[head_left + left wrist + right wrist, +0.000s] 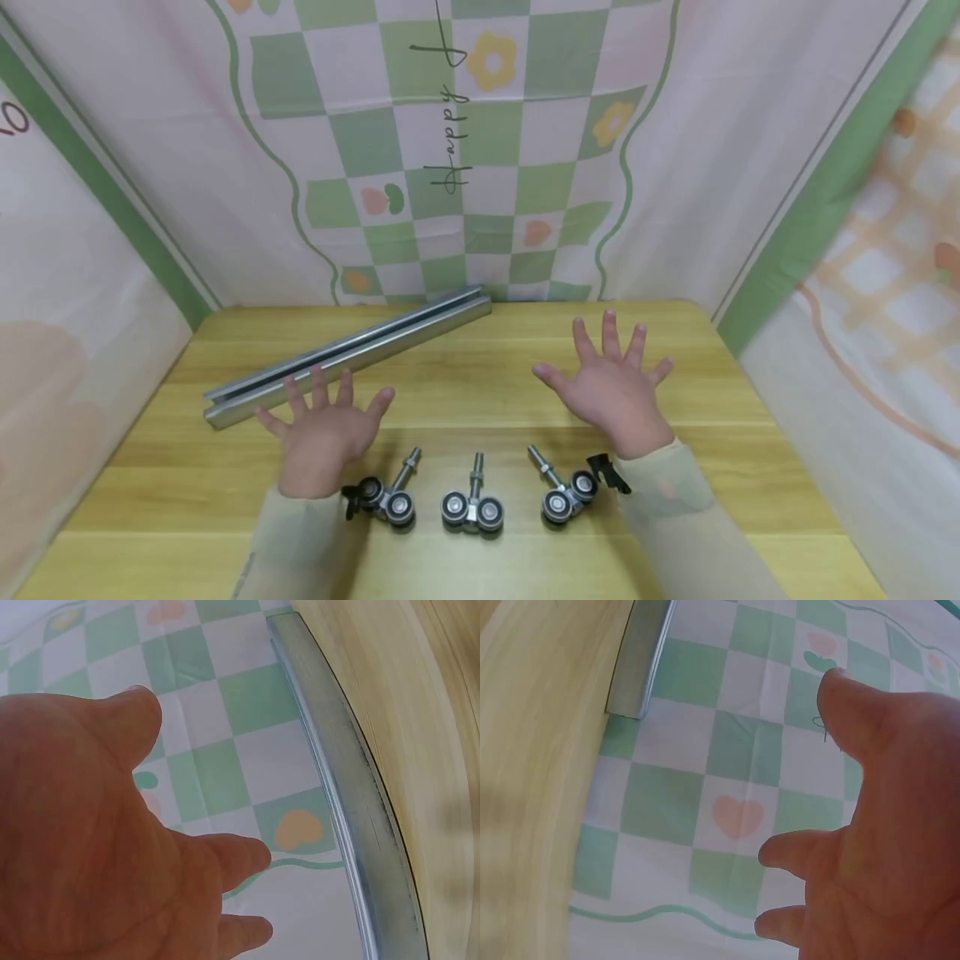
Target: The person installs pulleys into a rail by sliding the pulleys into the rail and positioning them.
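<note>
My left hand [327, 433] is held above the table with its fingers spread, in front of a long metal channel rail [352, 350] that lies slantwise at the back left. To the right, my right hand [617, 396] also has its fingers spread and holds nothing. Below and between the hands stand three roller trolleys with threaded bolts: a left one [390, 497], a middle one [472, 510] and a right one [567, 493]. The left wrist view shows the rail [341, 765] beyond the left fingers; in the right wrist view the rail's end [639, 667] appears.
The wooden table [525, 350] ends at a back edge against a checked green and white cloth [491, 133]. Cloth hangs [840, 400] along both sides too. A black strap piece [609, 473] sits at the right wrist, near the right trolley.
</note>
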Tool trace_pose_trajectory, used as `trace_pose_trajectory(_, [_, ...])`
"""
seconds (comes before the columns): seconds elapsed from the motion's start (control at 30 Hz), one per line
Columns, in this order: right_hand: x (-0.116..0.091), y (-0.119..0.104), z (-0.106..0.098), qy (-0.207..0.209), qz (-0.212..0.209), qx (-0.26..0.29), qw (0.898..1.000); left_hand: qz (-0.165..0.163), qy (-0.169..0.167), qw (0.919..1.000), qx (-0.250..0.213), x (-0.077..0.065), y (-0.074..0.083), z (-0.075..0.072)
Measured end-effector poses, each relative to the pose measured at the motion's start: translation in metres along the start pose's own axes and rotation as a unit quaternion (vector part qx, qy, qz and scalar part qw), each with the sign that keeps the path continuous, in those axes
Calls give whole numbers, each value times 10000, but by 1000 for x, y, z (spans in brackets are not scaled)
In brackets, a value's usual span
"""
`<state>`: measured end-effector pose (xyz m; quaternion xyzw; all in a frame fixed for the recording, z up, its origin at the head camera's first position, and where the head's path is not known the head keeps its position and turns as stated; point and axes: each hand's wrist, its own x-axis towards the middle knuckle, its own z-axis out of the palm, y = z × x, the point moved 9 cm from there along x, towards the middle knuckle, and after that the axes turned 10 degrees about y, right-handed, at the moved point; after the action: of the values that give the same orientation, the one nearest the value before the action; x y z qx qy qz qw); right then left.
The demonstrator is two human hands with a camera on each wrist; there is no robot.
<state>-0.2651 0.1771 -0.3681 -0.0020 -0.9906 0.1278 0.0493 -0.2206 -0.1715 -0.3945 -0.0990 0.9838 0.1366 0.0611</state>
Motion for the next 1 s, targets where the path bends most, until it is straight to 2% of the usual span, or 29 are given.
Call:
trace_pose_trajectory(0.17, [17, -6, 5, 97, -513, 264, 9983, 168, 5, 9997, -197, 7, -2, 0])
trace_pose_trajectory(0.27, [33, -11, 12, 109, -933, 652, 9934, 383, 184, 9986, -318, 16, -8, 0])
trace_pose_trajectory(0.4, [50, -12, 19, 38, -1295, 1190, 9844, 594, 580, 9957, -400, 28, -28, -5])
trace_pose_trajectory(0.5, [61, -12, 22, -73, -1432, 1510, 9781, 564, 841, 9936, -501, 34, -48, -10])
trace_pose_trajectory(0.67, [79, -11, 29, -298, -1416, 1716, 9745, 177, 1071, 9902, -876, 38, -88, -19])
trace_pose_trajectory(0.77, [89, -11, 33, -370, -1355, 1799, 9736, -171, 1036, 9876, -1163, 38, -113, -21])
trace_pose_trajectory(0.9, [100, -14, 41, -438, -1297, 1876, 9727, -762, 885, 9801, -1604, 36, -143, -21])
trace_pose_trajectory(1.0, [106, -19, 50, -570, -1209, 1969, 9713, -1152, 819, 9709, -1933, 36, -160, -20])
